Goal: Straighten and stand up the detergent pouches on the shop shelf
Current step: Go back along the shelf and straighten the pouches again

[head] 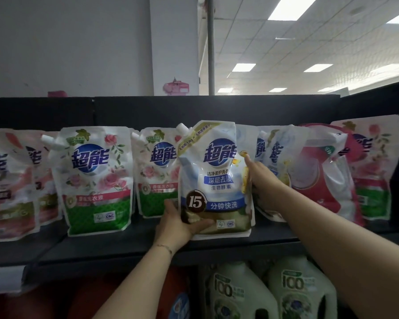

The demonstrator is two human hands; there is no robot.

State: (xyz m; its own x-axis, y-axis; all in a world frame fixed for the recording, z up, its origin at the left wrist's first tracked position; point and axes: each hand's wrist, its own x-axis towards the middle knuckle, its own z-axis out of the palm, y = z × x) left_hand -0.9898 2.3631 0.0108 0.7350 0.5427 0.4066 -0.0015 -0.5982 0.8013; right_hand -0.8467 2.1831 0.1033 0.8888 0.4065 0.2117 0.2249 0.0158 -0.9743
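A blue-and-white detergent pouch (217, 178) stands upright at the front of the black shelf (129, 245), its spout at the top left. My left hand (177, 224) grips its bottom left corner, thumb across the front. My right hand (262, 180) holds its right edge, the thumb pointing up along the side and the other fingers hidden behind the pouch. Rose-print pouches with green bases (97, 180) (157, 173) stand to the left. Behind my right arm, more blue-and-white pouches (272, 157) lean to the right.
A red-and-white pouch (318, 176) leans at the right, with a pink floral pouch (373, 166) behind it. Further pink pouches (7, 185) fill the left end. On the shelf below stand green-white detergent jugs (237, 293). The shelf's black back panel (194, 109) rises behind the pouches.
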